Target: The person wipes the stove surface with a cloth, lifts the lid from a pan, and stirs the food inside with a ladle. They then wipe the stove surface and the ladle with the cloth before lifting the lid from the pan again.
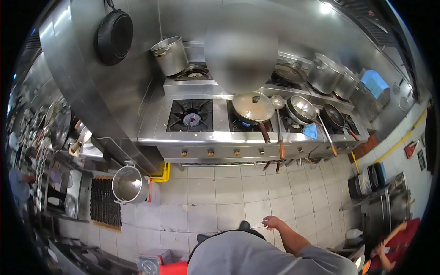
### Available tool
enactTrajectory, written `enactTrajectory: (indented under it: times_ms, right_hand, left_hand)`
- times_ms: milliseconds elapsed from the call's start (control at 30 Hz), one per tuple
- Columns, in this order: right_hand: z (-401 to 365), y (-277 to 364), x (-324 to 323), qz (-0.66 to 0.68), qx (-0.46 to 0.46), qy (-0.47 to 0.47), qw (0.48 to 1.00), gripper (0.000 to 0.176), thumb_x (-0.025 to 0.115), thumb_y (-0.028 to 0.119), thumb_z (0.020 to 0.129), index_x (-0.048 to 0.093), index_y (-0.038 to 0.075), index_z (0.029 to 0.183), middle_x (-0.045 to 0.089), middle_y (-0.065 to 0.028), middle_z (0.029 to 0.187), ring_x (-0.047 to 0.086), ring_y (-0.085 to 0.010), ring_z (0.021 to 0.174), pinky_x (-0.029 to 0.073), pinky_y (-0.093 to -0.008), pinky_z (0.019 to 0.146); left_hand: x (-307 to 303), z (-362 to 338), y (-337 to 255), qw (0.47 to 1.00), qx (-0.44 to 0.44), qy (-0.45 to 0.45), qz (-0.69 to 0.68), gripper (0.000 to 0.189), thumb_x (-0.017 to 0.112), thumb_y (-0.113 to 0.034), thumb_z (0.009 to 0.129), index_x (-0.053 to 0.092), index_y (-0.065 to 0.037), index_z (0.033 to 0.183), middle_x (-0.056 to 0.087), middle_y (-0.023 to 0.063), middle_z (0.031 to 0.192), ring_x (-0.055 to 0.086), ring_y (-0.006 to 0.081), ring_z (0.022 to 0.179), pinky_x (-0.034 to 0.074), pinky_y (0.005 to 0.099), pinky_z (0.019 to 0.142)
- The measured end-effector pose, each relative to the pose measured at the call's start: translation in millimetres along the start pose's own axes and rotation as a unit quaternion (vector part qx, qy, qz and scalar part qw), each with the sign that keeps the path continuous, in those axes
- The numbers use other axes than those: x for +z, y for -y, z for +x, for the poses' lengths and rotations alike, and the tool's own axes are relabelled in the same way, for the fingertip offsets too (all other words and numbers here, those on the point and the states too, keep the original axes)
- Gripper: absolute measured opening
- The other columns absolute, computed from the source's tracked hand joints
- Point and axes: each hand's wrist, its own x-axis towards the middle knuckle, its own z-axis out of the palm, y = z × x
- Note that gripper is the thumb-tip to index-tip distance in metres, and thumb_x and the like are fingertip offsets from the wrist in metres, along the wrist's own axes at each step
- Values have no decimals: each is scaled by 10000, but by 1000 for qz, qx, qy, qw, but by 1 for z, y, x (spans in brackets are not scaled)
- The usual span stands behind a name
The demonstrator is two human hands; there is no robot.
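My right hand (272,222) hangs out over the tiled floor, fingers loosely apart, holding and touching nothing. My left hand is out of view. Ahead, across the floor, stands a stove (201,149). On it sits a lidded pan (251,109) with a wooden handle pointing toward me. Beside that pan lies a ladle (279,126), then stacked metal bowls or pans (301,107). A blue cloth (310,131) rests at the front edge near them. Further right is a dark frying pan (334,115). The left front burner (191,119) has no pan on it.
Tall pots (324,73) stand at the back right, another pot (170,56) at the back left. A large metal pot (130,184) is low on the left, near a dark floor grate (105,201). A person in a red shirt (399,245) is at the lower right.
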Motion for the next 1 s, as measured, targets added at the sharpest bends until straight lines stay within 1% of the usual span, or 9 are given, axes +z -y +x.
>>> enactTrajectory:
  times_ms: [33, 100, 167, 267, 367, 633, 800, 933, 1000]
  right_hand:
    - [1, -3, -7, -11, -4, 10, 1000, 486, 589, 298, 786, 473, 78, 1203, 635, -79, 858, 603, -158, 600, 506, -298, 517]
    - [5, -6, -28, 31, -18, 17, 999, 475, 594, 273, 788, 474, 68, 1200, 633, -96, 868, 602, -167, 598, 497, -286, 502]
    - [14, -7, -47, 50, -33, 17, 998, 464, 600, 263, 794, 479, 61, 1193, 630, -103, 871, 597, -164, 601, 498, -286, 504]
    - [23, -15, -73, 67, -40, 7, 997, 443, 599, 239, 808, 480, 43, 1187, 626, -113, 869, 595, -166, 605, 498, -290, 511]
    - [37, -23, -97, 90, -56, 34, 994, 461, 602, 224, 802, 465, 51, 1207, 625, -109, 851, 605, -180, 607, 488, -293, 478]
    - [52, -76, -150, 88, -27, 28, 995, 455, 603, 217, 797, 469, 56, 1200, 631, -107, 828, 603, -174, 577, 489, -287, 475]
    - [70, -111, -162, 90, 4, 5, 996, 418, 600, 212, 808, 479, 40, 1169, 621, -119, 824, 591, -179, 574, 497, -298, 476]
    - [69, -106, -151, 166, -8, 7, 986, 415, 600, 216, 808, 479, 46, 1167, 623, -116, 833, 597, -187, 600, 498, -305, 486]
    - [63, -106, -148, 120, -31, 40, 992, 401, 604, 211, 800, 486, 43, 1144, 623, -114, 828, 601, -194, 618, 497, -304, 490]
  left_hand:
    - [55, 14, -13, 918, -15, 1, -396, 386, 556, -200, 779, 488, -7, 1107, 573, 145, 924, 541, 189, 813, 463, 335, 708]
    - [88, -9, -116, 966, 35, 208, -151, 304, 470, -171, 826, 540, -7, 1073, 554, 126, 995, 519, 200, 837, 438, 328, 769]
    - [118, -74, -217, 925, 166, 210, -270, 248, 448, -181, 844, 589, -28, 980, 596, 146, 960, 559, 205, 842, 457, 340, 736]
    - [222, -121, -296, 850, 431, 303, -15, 364, 488, -272, 861, 545, -26, 1123, 586, 170, 1085, 518, 299, 1069, 398, 367, 914]
    - [204, -199, -388, 720, 359, 583, -114, 501, 518, -346, 845, 460, -17, 1218, 585, 186, 1081, 545, 291, 1033, 421, 358, 877]
    - [244, -193, -367, 787, 397, 472, -22, 578, 503, -463, 822, 464, -54, 1229, 567, 166, 1131, 531, 306, 1052, 448, 386, 846]
    - [181, -204, -381, 805, 38, 590, 58, 456, 459, -407, 852, 514, -97, 1182, 613, 87, 988, 597, 224, 885, 514, 396, 693]
    - [188, -192, -367, 811, 23, 579, 75, 368, 461, -358, 841, 599, -97, 1061, 635, 77, 885, 614, 184, 812, 522, 391, 666]
    - [202, -195, -362, 868, 147, 462, 112, 331, 482, -345, 814, 649, -88, 942, 647, 121, 820, 628, 237, 787, 514, 398, 683]
